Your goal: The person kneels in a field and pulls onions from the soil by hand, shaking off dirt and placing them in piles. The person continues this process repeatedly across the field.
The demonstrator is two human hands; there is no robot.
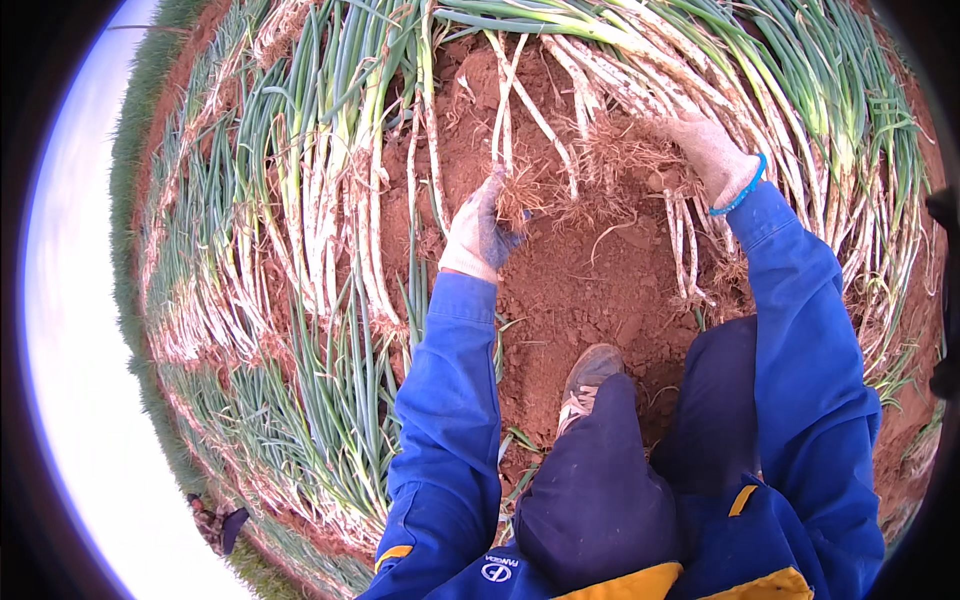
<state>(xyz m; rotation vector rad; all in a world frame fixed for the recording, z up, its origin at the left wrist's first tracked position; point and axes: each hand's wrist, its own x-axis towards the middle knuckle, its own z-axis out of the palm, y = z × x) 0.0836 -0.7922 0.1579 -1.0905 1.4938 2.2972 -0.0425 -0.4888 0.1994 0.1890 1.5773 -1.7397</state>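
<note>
Several pulled green onions with long white stalks lie on reddish soil. My left hand (482, 229), in a pale knitted glove with a greyish palm, is closed around the root end of a few green onions (504, 124), their brown roots showing beside the thumb. My right hand (709, 157), in a pale glove with a blue cuff edge, rests at the root end of a thick bunch of green onions (637, 82); its fingers are largely hidden among stalks and roots. Tangled, soil-covered roots (619, 150) lie between both hands.
Rows of green onions (322, 217) lie at the left, more (862, 180) at the right. Short stalks (681, 240) lie below my right hand. Bare reddish soil (577, 300) shows before my shoe (592, 375). A person (217, 523) is far off at lower left.
</note>
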